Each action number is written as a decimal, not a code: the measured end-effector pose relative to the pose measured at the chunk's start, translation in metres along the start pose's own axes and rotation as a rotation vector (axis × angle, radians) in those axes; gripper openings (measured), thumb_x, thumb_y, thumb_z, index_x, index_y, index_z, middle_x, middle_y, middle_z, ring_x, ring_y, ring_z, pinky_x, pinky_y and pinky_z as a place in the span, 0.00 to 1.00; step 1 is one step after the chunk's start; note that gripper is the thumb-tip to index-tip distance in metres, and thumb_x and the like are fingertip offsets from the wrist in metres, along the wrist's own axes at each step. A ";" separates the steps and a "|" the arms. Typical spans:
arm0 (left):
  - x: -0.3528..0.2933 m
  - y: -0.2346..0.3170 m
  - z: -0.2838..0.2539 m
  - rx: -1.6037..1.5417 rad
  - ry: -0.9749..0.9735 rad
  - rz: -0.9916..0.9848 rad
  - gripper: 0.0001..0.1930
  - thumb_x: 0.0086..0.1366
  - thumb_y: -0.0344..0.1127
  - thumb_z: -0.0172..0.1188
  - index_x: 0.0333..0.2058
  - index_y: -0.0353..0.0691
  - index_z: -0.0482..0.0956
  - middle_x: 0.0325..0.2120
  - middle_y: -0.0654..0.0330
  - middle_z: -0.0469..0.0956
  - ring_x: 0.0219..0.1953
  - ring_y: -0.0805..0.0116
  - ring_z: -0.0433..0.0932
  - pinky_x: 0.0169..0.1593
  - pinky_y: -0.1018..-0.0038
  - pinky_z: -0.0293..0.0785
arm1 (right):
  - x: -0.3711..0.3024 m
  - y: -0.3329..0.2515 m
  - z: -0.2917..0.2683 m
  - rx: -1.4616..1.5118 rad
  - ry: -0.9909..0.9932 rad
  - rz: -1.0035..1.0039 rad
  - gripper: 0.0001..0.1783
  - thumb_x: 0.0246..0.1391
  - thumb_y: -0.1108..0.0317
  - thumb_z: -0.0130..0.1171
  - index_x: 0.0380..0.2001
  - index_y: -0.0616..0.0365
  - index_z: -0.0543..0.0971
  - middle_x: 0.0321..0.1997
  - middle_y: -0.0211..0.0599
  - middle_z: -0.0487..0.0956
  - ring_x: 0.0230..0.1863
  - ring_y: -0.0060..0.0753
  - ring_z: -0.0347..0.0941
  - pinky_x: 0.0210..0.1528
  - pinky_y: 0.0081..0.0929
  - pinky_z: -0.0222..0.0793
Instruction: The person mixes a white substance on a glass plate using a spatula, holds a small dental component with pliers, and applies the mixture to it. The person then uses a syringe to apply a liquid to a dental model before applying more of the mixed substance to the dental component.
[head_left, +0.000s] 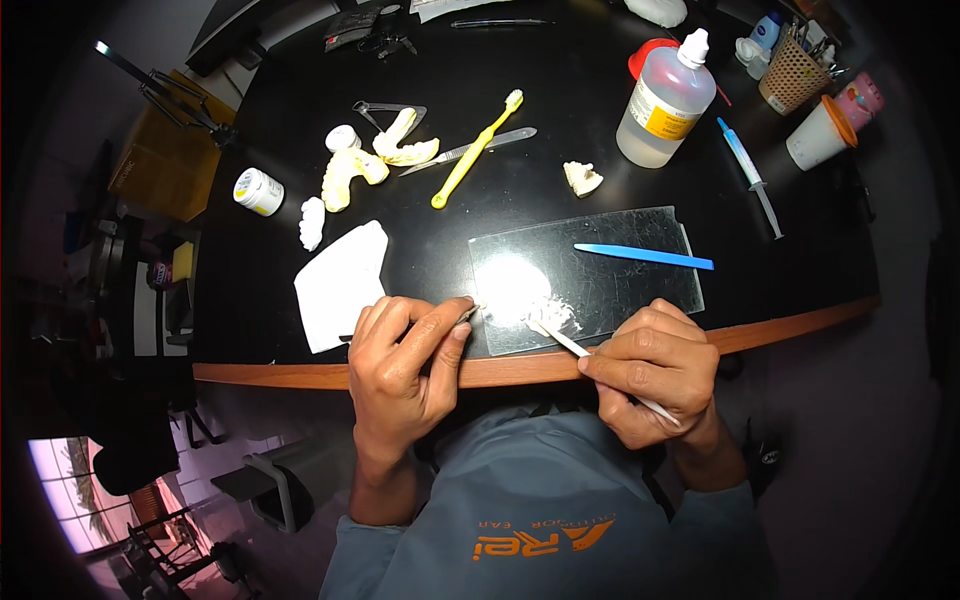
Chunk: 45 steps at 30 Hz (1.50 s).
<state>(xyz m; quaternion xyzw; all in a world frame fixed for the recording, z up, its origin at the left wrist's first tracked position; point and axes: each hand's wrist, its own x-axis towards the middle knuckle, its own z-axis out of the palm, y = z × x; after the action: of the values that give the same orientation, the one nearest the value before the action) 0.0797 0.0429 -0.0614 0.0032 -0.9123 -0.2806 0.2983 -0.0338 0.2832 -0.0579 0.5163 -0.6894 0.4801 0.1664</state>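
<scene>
- The grey shirt [540, 460], below the table's near edge, bears orange lettering and a logo, upside down in this view.
- The left hand [405, 365], over the near edge, is closed, fingertips pinching a small piece [467, 313] too small to identify; it is best kept steady beside the slab's left edge.
- The right hand [655, 375] grips a white stick [562, 341], its tip at crumbly white material [555, 315] near the slab's near edge; short, light strokes inward should limit spilling.
- The glass-like slab [620, 290] lies along the table's near edge; steadying it would help.
- The blue spatula [645, 257] crosses the slab's far right part.
- The white jar [258, 191], towards the table's left edge, has a yellow-and-white label, print too small to read.
- The clear bottle [655, 90], towards the far right corner, carries a yellow-and-white printed label.
</scene>
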 end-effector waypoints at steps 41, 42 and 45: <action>-0.004 0.002 -0.004 -0.007 0.016 0.009 0.09 0.59 0.29 0.73 0.40 0.40 0.90 0.25 0.63 0.77 0.28 0.66 0.73 0.35 0.69 0.66 | -0.001 -0.002 -0.001 0.007 0.005 0.025 0.13 0.32 0.79 0.62 0.27 0.59 0.88 0.24 0.31 0.84 0.22 0.27 0.77 0.29 0.27 0.60; -0.004 0.001 -0.004 -0.004 0.016 0.010 0.09 0.59 0.29 0.73 0.40 0.40 0.90 0.25 0.63 0.77 0.28 0.66 0.73 0.35 0.69 0.66 | 0.000 -0.002 -0.001 0.009 0.017 0.024 0.14 0.32 0.79 0.62 0.27 0.59 0.88 0.24 0.31 0.84 0.22 0.27 0.77 0.29 0.27 0.60; -0.006 -0.003 -0.006 -0.070 0.073 0.040 0.10 0.59 0.28 0.73 0.40 0.39 0.91 0.25 0.63 0.78 0.28 0.66 0.72 0.35 0.70 0.66 | 0.000 -0.003 -0.001 0.014 0.004 0.010 0.15 0.31 0.78 0.61 0.28 0.59 0.88 0.24 0.30 0.83 0.22 0.26 0.77 0.31 0.28 0.60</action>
<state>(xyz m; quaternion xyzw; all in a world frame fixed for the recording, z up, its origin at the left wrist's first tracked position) 0.0874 0.0383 -0.0623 -0.0154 -0.8902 -0.3061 0.3370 -0.0315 0.2840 -0.0563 0.5130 -0.6883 0.4867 0.1619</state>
